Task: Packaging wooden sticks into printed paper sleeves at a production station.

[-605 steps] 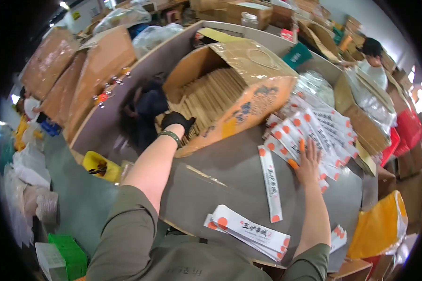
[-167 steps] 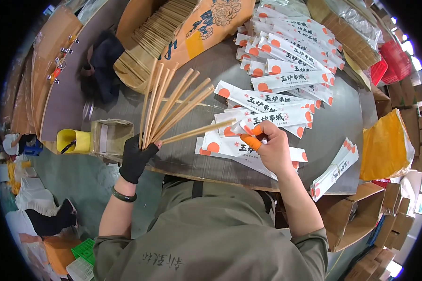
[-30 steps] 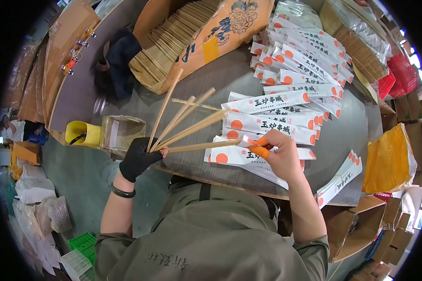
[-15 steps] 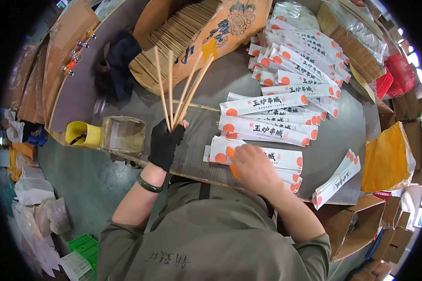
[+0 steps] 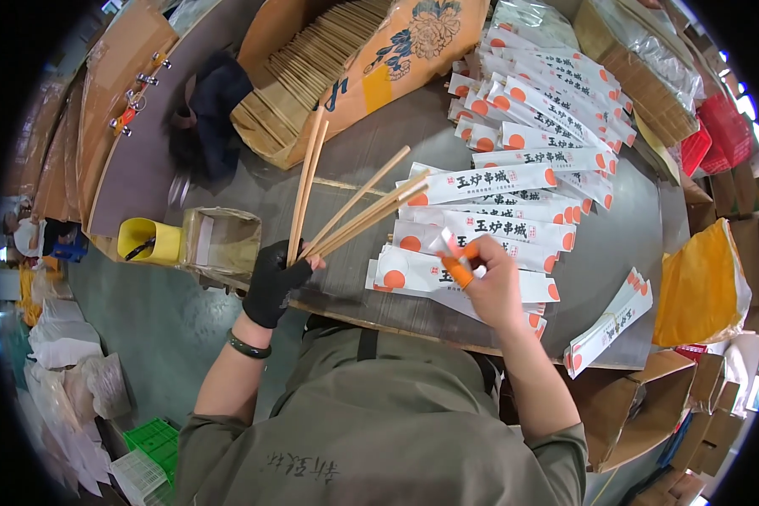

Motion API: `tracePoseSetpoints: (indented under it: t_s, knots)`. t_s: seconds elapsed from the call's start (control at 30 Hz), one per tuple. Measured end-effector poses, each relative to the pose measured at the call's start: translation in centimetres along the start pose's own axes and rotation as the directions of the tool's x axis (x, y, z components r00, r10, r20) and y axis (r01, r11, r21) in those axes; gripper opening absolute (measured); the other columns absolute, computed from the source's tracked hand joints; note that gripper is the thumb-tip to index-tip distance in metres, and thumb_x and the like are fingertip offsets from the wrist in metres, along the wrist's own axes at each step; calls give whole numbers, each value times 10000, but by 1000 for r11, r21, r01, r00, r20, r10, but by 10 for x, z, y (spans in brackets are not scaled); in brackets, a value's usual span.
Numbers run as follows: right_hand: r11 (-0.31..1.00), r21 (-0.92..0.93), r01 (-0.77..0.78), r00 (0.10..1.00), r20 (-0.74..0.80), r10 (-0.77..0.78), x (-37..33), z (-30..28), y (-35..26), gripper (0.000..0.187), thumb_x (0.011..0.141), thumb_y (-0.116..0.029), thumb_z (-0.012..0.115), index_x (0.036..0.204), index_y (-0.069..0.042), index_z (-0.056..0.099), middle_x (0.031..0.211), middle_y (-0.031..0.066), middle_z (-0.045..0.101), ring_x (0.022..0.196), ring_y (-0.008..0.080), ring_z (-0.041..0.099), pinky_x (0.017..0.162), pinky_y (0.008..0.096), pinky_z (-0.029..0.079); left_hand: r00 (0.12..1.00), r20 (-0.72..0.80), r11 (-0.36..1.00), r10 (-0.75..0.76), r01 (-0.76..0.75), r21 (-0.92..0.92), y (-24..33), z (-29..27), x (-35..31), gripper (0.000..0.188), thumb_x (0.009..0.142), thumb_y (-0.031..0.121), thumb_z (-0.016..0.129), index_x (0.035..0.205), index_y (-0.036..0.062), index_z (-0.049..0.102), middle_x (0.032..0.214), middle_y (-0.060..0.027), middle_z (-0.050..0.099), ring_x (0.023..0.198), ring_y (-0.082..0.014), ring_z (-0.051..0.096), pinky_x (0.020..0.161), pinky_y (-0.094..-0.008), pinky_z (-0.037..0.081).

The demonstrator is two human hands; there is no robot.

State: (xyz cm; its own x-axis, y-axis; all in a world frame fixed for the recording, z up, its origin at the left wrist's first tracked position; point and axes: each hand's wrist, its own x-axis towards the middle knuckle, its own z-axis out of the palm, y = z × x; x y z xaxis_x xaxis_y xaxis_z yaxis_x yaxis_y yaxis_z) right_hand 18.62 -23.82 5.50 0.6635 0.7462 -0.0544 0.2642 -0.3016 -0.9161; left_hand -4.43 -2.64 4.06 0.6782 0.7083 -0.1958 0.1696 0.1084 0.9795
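Note:
My left hand (image 5: 277, 282), in a black glove with bare fingertips, is closed around several wooden chopsticks (image 5: 358, 211). They fan out upward and to the right. On my right hand (image 5: 491, 282), orange covers sit on the fingers, which are pinched on a white paper chopstick sleeve (image 5: 444, 241), blurred and seen partly end-on. Beneath that hand lies a small stack of white sleeves with orange dots (image 5: 394, 271). Just beyond it, further sleeves (image 5: 489, 184) lie in overlapping rows, reaching to a large heap (image 5: 548, 110) at the far right.
An open carton (image 5: 312, 72) of wooden chopsticks stands at the back. At the table's left edge are a yellow holder (image 5: 152, 243) and a clear box (image 5: 228, 240). Several sleeves (image 5: 609, 325) lie apart on the right, near an orange-yellow bag (image 5: 700, 287).
The chopsticks in my left hand have tipped rightward and spread apart. My right hand has lifted off the sleeve stack and moved slightly right, with a sleeve between its fingers.

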Motion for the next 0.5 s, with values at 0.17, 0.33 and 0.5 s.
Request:
tracePoseSetpoints:
  t_s: [0.17, 0.33, 0.5]
  knots:
    - [998, 7, -67, 997, 42, 67, 17, -20, -16, 201, 793, -91, 783, 750, -30, 596, 706, -26, 554, 630, 52, 449, 569, 233, 366, 990, 135, 997, -43, 33, 69, 1, -22, 3, 230, 817, 138, 711, 973, -9, 628, 812, -81, 695, 692, -74, 583, 627, -218, 445]
    - [989, 80, -128, 982, 147, 115, 17, -29, -24, 163, 805, -97, 777, 771, 3, 653, 705, -33, 536, 616, 44, 442, 558, 234, 362, 976, 215, 986, -18, -18, 165, 14, -36, 8, 214, 800, 119, 725, 941, -19, 642, 817, -98, 697, 770, -129, 658, 703, -250, 503]
    - [971, -197, 132, 966, 247, -81, 12, -33, -29, 128, 767, -93, 783, 798, -21, 681, 717, 18, 564, 654, 121, 515, 577, 287, 412, 935, 346, 883, -76, -98, 459, 33, -46, 14, 194, 805, 163, 723, 874, -8, 665, 840, -78, 703, 757, -138, 653, 717, -266, 512]
